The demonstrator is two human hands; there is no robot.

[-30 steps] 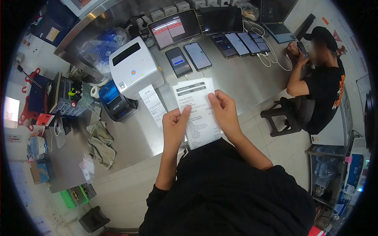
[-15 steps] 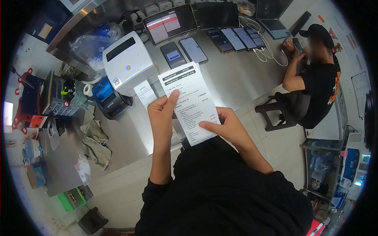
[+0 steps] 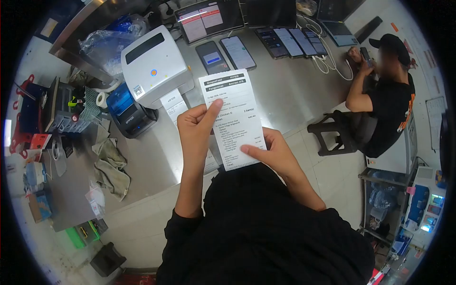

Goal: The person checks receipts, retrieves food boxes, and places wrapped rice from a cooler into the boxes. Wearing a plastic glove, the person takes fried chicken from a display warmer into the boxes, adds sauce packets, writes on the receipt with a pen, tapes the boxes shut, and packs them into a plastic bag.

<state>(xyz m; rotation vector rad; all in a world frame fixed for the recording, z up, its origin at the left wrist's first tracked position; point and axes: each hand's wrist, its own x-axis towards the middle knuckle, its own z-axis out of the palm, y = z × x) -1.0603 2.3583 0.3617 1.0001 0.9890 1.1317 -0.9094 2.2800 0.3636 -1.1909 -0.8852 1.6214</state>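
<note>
A printed white receipt (image 3: 237,121) with black header bands is held up in front of me, over the edge of the steel table. My left hand (image 3: 200,121) pinches its left side, thumb on the printed face. Lower down, my right hand (image 3: 273,152) grips the right edge, its thumb also lying on the print. Behind my left hand a second paper slip (image 3: 174,107) hangs from the white label printer (image 3: 156,69). More paper (image 3: 211,164) lies partly hidden below my left wrist.
On the steel table (image 3: 152,161) stand a small blue-black printer (image 3: 128,111), a crumpled cloth (image 3: 111,168), several phones (image 3: 237,52) and a lit tablet (image 3: 209,20). To the right a person in a black cap (image 3: 389,95) sits holding a phone (image 3: 365,57).
The receipt has turned a little more upright in my hands, both still gripping it. My view has shifted slightly. The seated person stays in place.
</note>
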